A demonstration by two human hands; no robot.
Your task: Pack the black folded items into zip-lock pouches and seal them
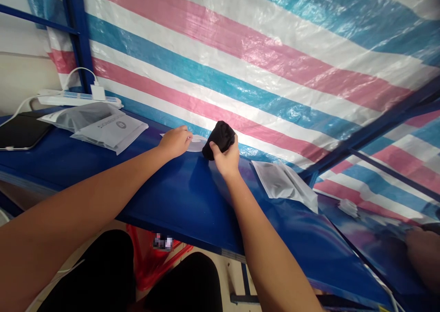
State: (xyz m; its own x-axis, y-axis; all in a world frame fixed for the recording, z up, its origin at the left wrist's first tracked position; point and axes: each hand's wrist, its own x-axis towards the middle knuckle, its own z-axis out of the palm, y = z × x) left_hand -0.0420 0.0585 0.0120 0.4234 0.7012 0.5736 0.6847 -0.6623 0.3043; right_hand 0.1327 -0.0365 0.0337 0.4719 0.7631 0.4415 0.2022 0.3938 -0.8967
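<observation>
In the head view, my right hand (229,158) is wrapped round a small bundle of black folded cloth (220,138), held upright at the back of the blue table. The thumb presses on its near side. To its left, my left hand (174,142) is closed, its fingertips pinched at a translucent plastic piece (196,145). That piece lies near the back edge, partly hidden behind the hand and the cloth. What kind of plastic item it is, I cannot make out.
Frosted printed bags (112,131) lie left, near a white power strip (77,99) and black tablet-like device (24,131). Another frosted bag (285,181) lies right. A striped plastic sheet (206,69) hangs behind the blue table (185,202). A red stool (147,261) stands below. Another person's hand (424,252) shows at far right.
</observation>
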